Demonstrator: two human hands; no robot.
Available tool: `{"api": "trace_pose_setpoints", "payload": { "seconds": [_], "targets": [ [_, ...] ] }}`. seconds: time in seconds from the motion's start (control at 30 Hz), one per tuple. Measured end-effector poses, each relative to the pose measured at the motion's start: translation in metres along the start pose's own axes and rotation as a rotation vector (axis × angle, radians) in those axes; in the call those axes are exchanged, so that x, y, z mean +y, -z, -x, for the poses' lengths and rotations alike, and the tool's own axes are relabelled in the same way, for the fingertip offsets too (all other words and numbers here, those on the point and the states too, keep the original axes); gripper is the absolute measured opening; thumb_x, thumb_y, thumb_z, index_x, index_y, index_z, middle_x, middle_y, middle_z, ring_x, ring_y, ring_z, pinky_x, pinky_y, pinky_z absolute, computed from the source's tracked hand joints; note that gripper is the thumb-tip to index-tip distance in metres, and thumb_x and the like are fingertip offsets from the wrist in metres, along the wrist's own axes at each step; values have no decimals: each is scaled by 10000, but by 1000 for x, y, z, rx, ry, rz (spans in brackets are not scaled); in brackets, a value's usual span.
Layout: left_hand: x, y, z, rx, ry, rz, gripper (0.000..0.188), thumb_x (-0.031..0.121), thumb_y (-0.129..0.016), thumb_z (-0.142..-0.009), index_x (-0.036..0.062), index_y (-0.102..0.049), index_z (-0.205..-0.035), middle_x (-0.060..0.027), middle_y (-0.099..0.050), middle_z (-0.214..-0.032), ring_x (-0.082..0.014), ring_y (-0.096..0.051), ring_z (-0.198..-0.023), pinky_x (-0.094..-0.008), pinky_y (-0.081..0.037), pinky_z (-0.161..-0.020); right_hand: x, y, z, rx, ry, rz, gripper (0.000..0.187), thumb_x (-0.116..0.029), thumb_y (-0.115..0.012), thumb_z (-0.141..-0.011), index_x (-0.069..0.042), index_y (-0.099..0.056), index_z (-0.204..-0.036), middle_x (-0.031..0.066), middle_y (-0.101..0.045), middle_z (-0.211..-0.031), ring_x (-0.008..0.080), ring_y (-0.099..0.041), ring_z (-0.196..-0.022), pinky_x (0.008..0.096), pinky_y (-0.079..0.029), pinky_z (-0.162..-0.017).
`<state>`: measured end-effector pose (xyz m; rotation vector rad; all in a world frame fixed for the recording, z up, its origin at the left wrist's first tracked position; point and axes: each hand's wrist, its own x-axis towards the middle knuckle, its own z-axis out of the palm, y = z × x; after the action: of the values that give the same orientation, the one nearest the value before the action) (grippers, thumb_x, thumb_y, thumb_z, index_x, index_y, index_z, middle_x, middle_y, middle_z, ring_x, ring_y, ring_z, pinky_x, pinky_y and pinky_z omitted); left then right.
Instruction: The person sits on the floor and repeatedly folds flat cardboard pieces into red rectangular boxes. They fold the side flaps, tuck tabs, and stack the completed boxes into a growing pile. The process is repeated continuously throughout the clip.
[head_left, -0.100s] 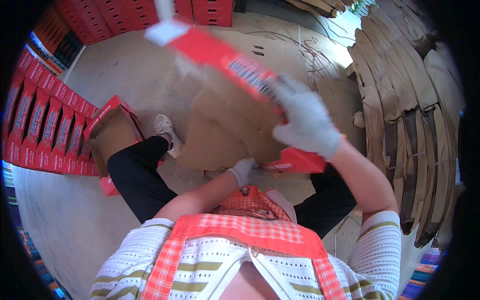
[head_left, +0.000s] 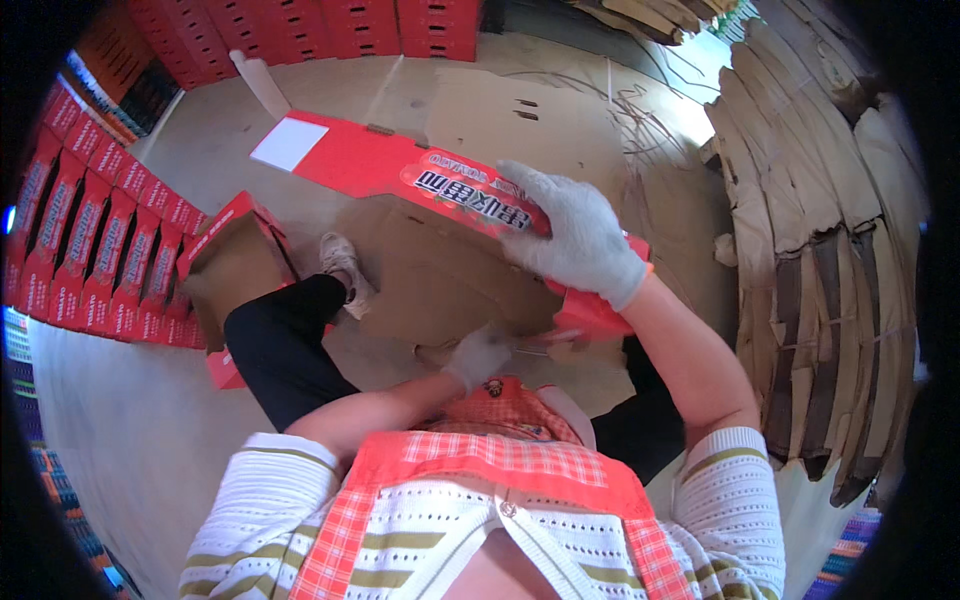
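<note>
A partly folded carton (head_left: 345,155), red outside and brown inside, lies between my legs. Its far red side panel stands raised, with a white end flap (head_left: 288,143) at the left. My right hand (head_left: 575,235), in a pale glove, grips this panel near its right end, thumb on the near side and fingers over the top edge. Low at the carton's near edge is my left hand (head_left: 478,358), also gloved and slightly blurred. It is closed on that edge, its fingertips partly hidden. A red corner (head_left: 595,315) folds up below my right wrist.
An open red carton (head_left: 235,270) stands beside my left leg, against stacked red cartons (head_left: 100,240). More red cartons (head_left: 435,28) line the back. Bundled flat brown cardboard (head_left: 800,270) is piled at the right. Loose straps (head_left: 640,130) lie on the floor at the far right.
My right hand has come slightly left and nearer, turning the red panel so more of its printed face shows. Its left end has swung lower. My left hand has shifted slightly left and nearer.
</note>
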<state>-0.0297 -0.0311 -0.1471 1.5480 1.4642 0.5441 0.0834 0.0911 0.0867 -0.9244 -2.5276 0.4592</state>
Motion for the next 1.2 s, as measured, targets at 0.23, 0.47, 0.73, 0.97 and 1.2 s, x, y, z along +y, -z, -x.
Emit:
{"api": "trace_pose_setpoints", "payload": {
  "seconds": [0.23,0.47,0.73,0.97,1.2],
  "targets": [
    [154,119,20,551,-643,-900,1110,775,-675,-560,-59,-526,-1277,-269,-424,-1407,-414,-357,-1336,-632,-111,-1135,33,-6,-8,291,-356,40,354,-309,-612,-878,-53,-602,-1122,185,-674,-1024,371,-644,-949,441,-504,-835],
    [179,146,-31,298,-563,-962,1011,859,-633,-507,-6,-603,-1031,-162,-560,-991,-289,-518,-1003,-417,-364,-921,48,36,38,327,-134,194,278,-189,-651,-867,-38,-577,-1089,186,-655,-994,361,-643,-884,419,-515,-778],
    [172,151,-35,349,-634,-913,990,847,-603,-560,-30,-606,-1020,-158,-550,-993,-280,-512,-971,-388,-365,-876,60,59,22,-44,-74,401,241,-255,-571,-923,-41,-631,-830,179,-659,-798,363,-656,-751,446,-518,-688],
    [168,134,-25,360,-574,-876,1033,814,-615,-568,-67,-590,-1106,-157,-557,-1027,-291,-512,-999,-401,-361,-921,64,23,-16,-144,-65,561,283,-296,-542,-900,-44,-644,-824,193,-658,-810,365,-651,-792,471,-508,-714],
    [159,144,-28,607,-651,-401,1080,706,-659,-705,-45,-364,-1422,-261,-455,-1386,-390,-446,-1285,-472,-310,-1110,47,11,-17,16,-228,97,316,-321,-652,-811,-101,-665,-1038,159,-686,-960,368,-651,-899,447,-520,-819]
  ]
}}
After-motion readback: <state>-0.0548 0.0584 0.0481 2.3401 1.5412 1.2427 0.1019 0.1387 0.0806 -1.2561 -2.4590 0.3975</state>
